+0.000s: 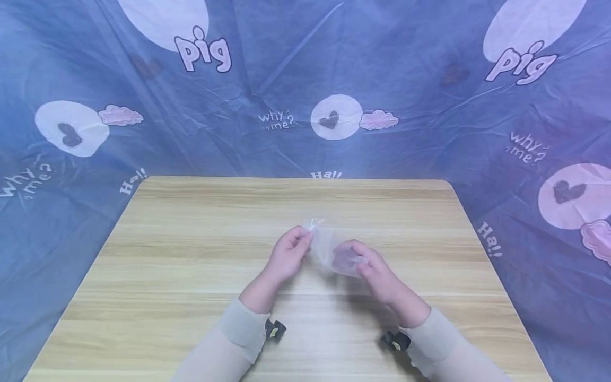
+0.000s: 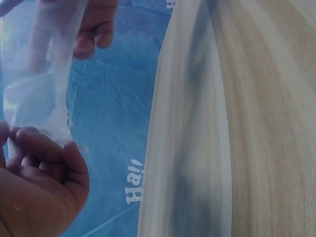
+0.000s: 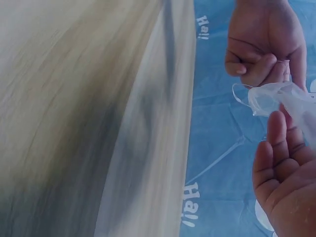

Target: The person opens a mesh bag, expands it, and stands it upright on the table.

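Note:
A thin, see-through plastic bag (image 1: 325,245) stretches between the two hands above the table. My left hand (image 1: 288,253) pinches its left end between thumb and fingers, with the other fingers curled in. At the bag's right end, my right hand (image 1: 379,273) holds the film, its thumb in front and fingers behind. Through the bag (image 2: 37,94) in the left wrist view, a right-hand finger shows, while other fingers lie outside the film. A loose loop of the bag (image 3: 276,96) sticks out beside the left hand in the right wrist view.
The hands are over the middle of a light wood-grain table (image 1: 191,233). Behind it and along both sides hangs a blue printed cloth (image 1: 277,69). A small black device (image 1: 275,330) sits at the left cuff, and another black device (image 1: 396,340) at the right cuff.

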The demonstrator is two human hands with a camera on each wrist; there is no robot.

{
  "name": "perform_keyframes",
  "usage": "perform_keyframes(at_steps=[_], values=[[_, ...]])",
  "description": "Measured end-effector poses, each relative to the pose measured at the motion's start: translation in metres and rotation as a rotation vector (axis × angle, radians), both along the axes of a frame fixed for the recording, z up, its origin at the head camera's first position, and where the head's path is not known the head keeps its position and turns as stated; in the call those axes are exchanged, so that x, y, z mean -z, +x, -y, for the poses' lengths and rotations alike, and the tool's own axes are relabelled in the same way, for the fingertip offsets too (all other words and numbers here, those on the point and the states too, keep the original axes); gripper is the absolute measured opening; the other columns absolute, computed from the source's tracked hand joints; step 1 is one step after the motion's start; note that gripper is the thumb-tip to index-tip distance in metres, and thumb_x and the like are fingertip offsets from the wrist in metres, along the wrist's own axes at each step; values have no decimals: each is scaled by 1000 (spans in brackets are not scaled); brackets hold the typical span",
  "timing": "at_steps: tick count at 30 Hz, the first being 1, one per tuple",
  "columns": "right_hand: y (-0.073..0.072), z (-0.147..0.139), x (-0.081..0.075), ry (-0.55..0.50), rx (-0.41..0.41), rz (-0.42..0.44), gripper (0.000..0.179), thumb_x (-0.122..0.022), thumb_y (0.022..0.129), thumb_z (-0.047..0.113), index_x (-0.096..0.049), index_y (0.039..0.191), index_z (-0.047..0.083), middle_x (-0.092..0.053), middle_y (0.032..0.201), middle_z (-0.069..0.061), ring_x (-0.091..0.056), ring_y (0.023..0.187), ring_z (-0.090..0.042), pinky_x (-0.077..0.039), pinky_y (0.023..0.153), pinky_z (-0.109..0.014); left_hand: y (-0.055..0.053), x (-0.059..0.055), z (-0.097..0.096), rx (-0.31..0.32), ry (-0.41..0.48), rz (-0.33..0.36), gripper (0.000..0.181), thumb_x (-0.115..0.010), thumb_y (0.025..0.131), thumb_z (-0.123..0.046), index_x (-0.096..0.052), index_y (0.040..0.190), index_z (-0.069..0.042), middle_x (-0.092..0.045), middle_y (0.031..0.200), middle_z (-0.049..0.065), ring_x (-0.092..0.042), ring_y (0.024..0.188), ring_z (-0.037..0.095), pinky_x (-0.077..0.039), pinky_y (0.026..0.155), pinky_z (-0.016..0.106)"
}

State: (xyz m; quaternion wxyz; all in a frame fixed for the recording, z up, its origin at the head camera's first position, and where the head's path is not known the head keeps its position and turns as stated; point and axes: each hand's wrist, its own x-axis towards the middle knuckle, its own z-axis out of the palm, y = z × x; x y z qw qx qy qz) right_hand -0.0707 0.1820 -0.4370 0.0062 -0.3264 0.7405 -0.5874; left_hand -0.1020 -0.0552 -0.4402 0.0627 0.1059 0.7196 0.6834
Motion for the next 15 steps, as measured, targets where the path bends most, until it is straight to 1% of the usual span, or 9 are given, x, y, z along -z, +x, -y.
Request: perform_keyframes(at_steps=[2, 4, 6, 8, 10, 11, 12, 13, 15], values=[[-4, -2, 0, -103, -77, 28, 81, -25, 110, 65, -59, 130, -6, -71, 114, -14, -69, 102, -20, -58, 89, -34, 1, -1, 1, 42, 6, -10, 27, -49, 111, -11, -55, 87, 0, -48, 67, -3, -45, 62, 12, -43, 62, 24], [-7, -3, -2, -179, -134, 71, 87, -16, 108, 69, -61, 130, -1, -71, 110, -7, -67, 97, -18, -57, 85, -31, 2, -1, 1, 70, -5, -22, 30, -47, 113, -12, -54, 85, -1, -48, 66, -2, -46, 62, 12, -44, 64, 24], [-11, -3, -4, -216, -164, 111, 77, -14, 111, 63, -62, 134, 6, -70, 107, -4, -66, 95, -16, -56, 85, -30, 3, -2, 1, 99, -18, -40, 31, -45, 113, -13, -54, 85, -2, -48, 66, -2, -45, 62, 13, -44, 64, 25], [-12, -2, -6, -191, -140, 109, 61, -17, 116, 46, -60, 138, 9, -69, 102, -6, -65, 91, -16, -56, 83, -30, 5, -3, 1, 127, -40, -67, 31, -44, 113, -13, -56, 87, -2, -48, 67, -2, -45, 62, 13, -43, 64, 25], [-12, -1, -8, -150, -106, 99, 47, -23, 118, 25, -57, 140, 3, -68, 94, -11, -66, 85, -17, -57, 78, -31, 6, -4, 0, 163, -68, -108, 30, -45, 112, -13, -59, 89, -1, -49, 70, -2, -46, 65, 12, -43, 65, 25], [-12, 1, -8, -127, -91, 92, 42, -26, 116, 15, -56, 140, -2, -67, 91, -13, -66, 82, -17, -58, 77, -32, 7, -5, -1, 183, -84, -129, 29, -46, 112, -13, -61, 90, -1, -51, 71, -2, -47, 66, 12, -43, 65, 26], [-12, 2, -9, -109, -82, 79, 39, -27, 115, 8, -55, 138, -8, -66, 89, -14, -65, 81, -17, -58, 75, -32, 8, -5, -2, 205, -96, -146, 29, -48, 112, -13, -62, 90, -1, -52, 73, -2, -48, 68, 12, -44, 66, 26], [-12, 3, -9, -101, -84, 88, 37, -28, 113, 3, -54, 135, -12, -66, 89, -14, -65, 80, -17, -58, 75, -33, 8, -5, -3, 224, -108, -161, 28, -49, 111, -14, -62, 90, -1, -53, 74, -1, -48, 69, 12, -44, 66, 27], [-12, 4, -9, -94, -104, 118, 35, -30, 110, -1, -54, 130, -18, -67, 90, -10, -65, 78, -16, -58, 72, -33, 10, -5, -5, 261, -122, -180, 27, -51, 110, -14, -64, 90, -2, -57, 78, 0, -50, 73, 11, -46, 70, 28]])
